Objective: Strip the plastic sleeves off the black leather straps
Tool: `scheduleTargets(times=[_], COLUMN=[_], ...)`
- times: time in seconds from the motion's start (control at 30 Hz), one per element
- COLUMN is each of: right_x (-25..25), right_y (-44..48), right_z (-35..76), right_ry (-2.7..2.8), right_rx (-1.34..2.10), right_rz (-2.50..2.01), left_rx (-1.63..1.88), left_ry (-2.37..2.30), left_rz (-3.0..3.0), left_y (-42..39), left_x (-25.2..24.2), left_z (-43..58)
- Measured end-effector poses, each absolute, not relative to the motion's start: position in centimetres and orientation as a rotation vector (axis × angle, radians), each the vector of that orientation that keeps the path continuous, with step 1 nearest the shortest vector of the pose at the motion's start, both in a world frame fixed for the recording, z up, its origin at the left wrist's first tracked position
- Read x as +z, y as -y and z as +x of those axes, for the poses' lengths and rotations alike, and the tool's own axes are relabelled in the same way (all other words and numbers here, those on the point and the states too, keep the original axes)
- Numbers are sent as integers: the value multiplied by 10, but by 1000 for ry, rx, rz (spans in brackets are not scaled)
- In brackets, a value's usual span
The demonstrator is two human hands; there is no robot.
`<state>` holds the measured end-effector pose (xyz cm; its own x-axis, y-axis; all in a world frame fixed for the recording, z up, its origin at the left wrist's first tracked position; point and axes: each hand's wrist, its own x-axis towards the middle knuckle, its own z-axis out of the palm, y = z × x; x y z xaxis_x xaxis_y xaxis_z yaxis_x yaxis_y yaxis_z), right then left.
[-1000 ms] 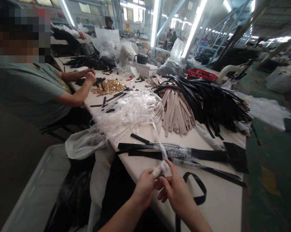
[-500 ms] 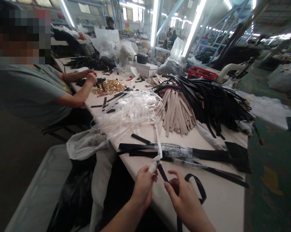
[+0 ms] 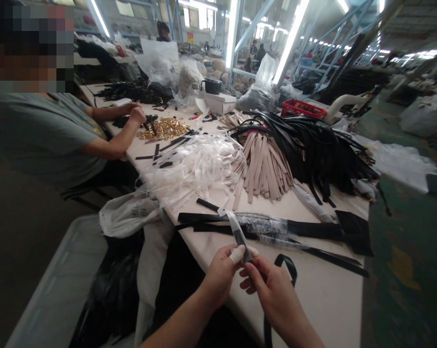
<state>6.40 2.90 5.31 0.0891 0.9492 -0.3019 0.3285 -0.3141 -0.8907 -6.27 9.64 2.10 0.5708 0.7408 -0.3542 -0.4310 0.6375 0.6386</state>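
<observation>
My left hand, with white wrapping on its thumb and another finger, pinches a whitish translucent strip that stands up above the fingers. Close against it, my right hand is closed around a black strap. The strap curls out behind the right hand, and a length hangs down below it. Where strip and strap meet, the fingers hide part of both. Just beyond my hands lie several long black straps bundled with clear plastic wrap.
A heap of white film strips lies ahead, beside beige strips and black straps. To the left, a co-worker handles small parts near gold-coloured hardware. A translucent bin stands below the table edge.
The long white strip that ran from the heap to my left hand is now a shorter piece upright at my fingers. My right hand has moved left, close to my left hand, its fingers more curled.
</observation>
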Motion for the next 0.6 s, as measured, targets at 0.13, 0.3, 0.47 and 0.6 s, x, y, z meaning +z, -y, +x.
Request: scheduleTargets(times=[0.13, 0.3, 0.47, 0.6], right_x=[68, 87, 92, 84], right_y=[-16, -10, -23, -15], right_z=[78, 85, 74, 77], right_ry=[1794, 1733, 1361, 1620], right_rx=[745, 999, 1280, 1176], right_rz=[-1856, -1900, -1786, -1834], left_rx=[978, 1035, 879, 1089], left_ry=[-746, -753, -727, -819], left_rz=[477, 512, 537, 454], left_y=[-108, -99, -86, -104], left_x=[30, 43, 43, 43], left_z=[-59, -53, -51, -59])
